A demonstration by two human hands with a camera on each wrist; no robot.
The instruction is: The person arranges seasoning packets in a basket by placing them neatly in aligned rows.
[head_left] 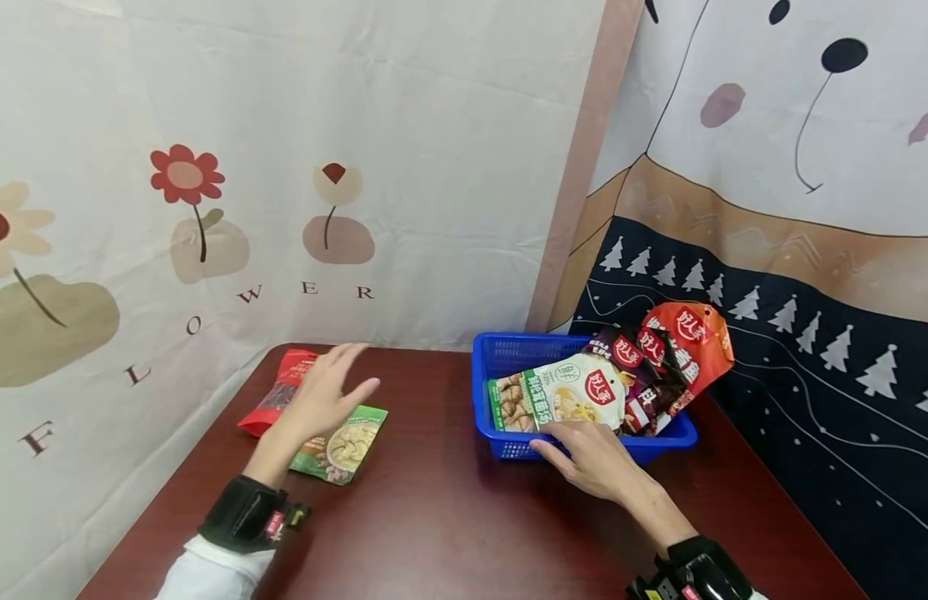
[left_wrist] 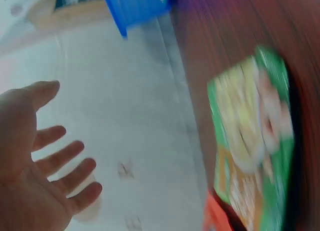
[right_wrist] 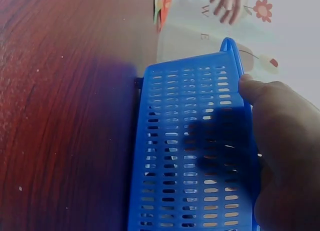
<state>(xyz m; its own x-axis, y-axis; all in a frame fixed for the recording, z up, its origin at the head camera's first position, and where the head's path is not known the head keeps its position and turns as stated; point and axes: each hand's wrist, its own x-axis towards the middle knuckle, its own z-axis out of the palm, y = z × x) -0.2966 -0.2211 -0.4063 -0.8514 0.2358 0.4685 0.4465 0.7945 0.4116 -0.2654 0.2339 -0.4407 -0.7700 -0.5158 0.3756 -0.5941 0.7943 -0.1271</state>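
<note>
My left hand (head_left: 323, 402) hovers over the left part of the table, fingers extended and thumb apart, with nothing in it. Below it lie a green food pouch (head_left: 353, 446) with a bowl of food printed on it and a red packet (head_left: 256, 414), partly hidden by the hand. At the front rim of the blue plastic basket (head_left: 518, 450), my right hand (head_left: 595, 460) grips the edge. Its thumb (right_wrist: 255, 88) lies on the outer side in the right wrist view; the other fingers are mostly hidden behind the rim.
Inside the basket lie a white and green pouch (head_left: 576, 392), dark purple-brown packets (head_left: 647, 375) and an orange-red packet (head_left: 700, 333) sticking out over the right side. A printed cloth (head_left: 434, 167) hangs behind the dark red-brown table (head_left: 434, 517).
</note>
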